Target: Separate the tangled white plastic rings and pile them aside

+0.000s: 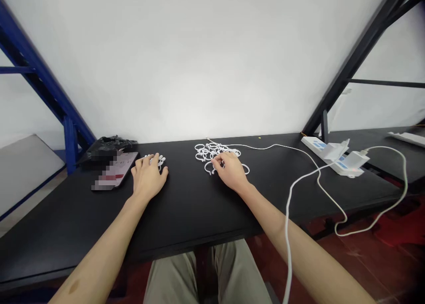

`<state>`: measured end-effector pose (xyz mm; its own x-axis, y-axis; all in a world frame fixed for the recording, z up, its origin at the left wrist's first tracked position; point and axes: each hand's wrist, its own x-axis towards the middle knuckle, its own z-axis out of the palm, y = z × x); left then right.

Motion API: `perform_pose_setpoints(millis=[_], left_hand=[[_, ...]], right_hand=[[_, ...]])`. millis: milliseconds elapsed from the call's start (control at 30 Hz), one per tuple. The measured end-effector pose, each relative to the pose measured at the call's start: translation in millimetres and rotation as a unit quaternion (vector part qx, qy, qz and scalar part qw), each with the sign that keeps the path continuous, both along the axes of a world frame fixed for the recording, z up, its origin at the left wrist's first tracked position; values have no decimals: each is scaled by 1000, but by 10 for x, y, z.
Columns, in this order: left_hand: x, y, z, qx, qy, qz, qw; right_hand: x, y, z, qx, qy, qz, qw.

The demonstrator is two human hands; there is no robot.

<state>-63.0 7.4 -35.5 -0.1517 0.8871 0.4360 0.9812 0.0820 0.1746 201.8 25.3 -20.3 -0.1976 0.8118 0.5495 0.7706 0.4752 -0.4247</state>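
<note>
On the black table (186,206), near the back wall, both my hands are down among white plastic rings. My left hand (148,176) lies palm-down, fingers loosely spread and flat, covering a small bunch of rings (160,160) that pokes out at the fingertips; nothing is gripped. My right hand (231,171) sits on the near edge of the bigger ring pile (212,152), fingers curled onto a ring; I can't tell if it is actually pinched. A flat blurred card (114,172) and a black bag (108,145) lie left of my left hand. A white cable (288,197) runs right to a power strip (327,155).
</note>
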Motion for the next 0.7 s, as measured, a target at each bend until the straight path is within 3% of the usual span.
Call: perform_pose_setpoints(millis=[233,333,467,700], left_hand=[[188,-95,57,54,-14,-94,994],[325,-155,72,57,-22,-190,980],[473,-213,44,21,-51,-317,947],[456,-182,6,-11,-87,-326,941]], right_hand=[[-53,-58,-41,18,-140,26,990],[-77,-90,-14,43,-134,51,989],[-113,-126,4,9,-100,149,984],[-205,-176,12,17,-44,215,976]])
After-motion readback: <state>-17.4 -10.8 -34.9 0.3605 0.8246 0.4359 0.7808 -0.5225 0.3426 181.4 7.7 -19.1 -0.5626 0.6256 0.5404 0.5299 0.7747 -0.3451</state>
